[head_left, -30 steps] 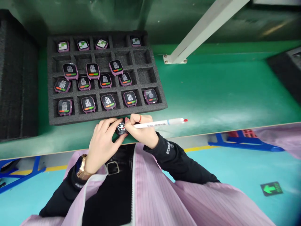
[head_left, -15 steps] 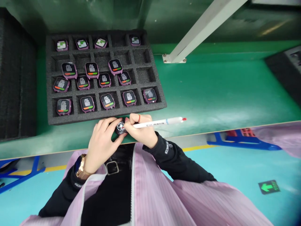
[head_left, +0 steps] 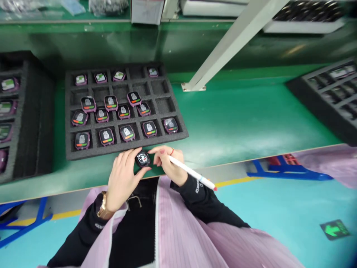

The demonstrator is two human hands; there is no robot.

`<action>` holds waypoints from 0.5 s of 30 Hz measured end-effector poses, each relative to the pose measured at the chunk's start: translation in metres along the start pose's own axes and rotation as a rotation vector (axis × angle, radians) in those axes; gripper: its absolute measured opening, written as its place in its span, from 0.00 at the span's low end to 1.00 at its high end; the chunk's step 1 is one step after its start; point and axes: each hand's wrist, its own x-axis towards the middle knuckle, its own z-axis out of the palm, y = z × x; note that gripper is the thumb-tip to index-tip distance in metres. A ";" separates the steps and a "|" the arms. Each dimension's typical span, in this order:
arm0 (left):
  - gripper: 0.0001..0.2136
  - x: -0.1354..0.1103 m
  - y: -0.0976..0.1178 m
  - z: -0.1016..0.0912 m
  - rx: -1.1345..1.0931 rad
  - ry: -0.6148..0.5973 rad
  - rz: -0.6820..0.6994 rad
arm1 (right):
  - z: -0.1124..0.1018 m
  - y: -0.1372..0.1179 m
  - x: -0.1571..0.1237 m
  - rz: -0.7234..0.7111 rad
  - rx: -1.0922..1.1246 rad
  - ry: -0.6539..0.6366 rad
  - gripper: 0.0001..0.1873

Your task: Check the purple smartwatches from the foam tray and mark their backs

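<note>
My left hand [head_left: 124, 176] curls its thumb and fingers round a smartwatch [head_left: 143, 159] at the front of the bench. The watch has a dark case, and its lit screen shows a round dial. Just to its right, my right hand [head_left: 170, 163] grips a white pen [head_left: 192, 172] with a red end pointing down and right. The right index finger reaches toward the watch's edge; I cannot tell whether it touches. Behind both hands lies a dark foam tray [head_left: 126, 147] holding several purple-cased watch bodies with lit screens, some resting across the dividers.
Stacked foam trays [head_left: 33, 126] with more watches stand at the left. Another foam tray [head_left: 320, 108] lies at the right end. A slanted white post [head_left: 223, 48] is bolted to the green bench [head_left: 237, 119]. Boxes and bags sit on the back shelf [head_left: 83, 26].
My view has tipped up, showing the back shelf. My right hand has drawn slightly off the watch, and the pen now slants downward. The left hand keeps its hold.
</note>
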 end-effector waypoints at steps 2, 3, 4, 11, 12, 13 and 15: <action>0.29 0.000 -0.002 -0.001 -0.013 0.002 0.000 | -0.001 0.004 -0.006 -0.036 -0.037 0.001 0.22; 0.30 -0.001 -0.003 -0.003 -0.025 0.002 0.001 | -0.001 0.006 -0.009 -0.063 -0.079 0.031 0.21; 0.31 -0.002 -0.004 -0.004 -0.044 0.001 0.002 | 0.000 0.008 -0.012 -0.094 -0.132 0.069 0.18; 0.36 -0.020 -0.018 -0.015 -0.208 -0.044 -0.043 | 0.023 -0.002 -0.019 -0.084 -0.310 0.079 0.17; 0.35 -0.023 -0.023 -0.016 -0.224 -0.035 -0.060 | 0.027 -0.005 -0.018 -0.063 -0.332 0.050 0.22; 0.34 -0.025 -0.028 -0.017 -0.247 -0.044 -0.069 | 0.030 -0.008 -0.017 -0.044 -0.354 0.022 0.25; 0.31 -0.028 -0.042 -0.017 -0.291 -0.034 -0.089 | 0.033 -0.013 -0.015 -0.014 -0.379 -0.008 0.27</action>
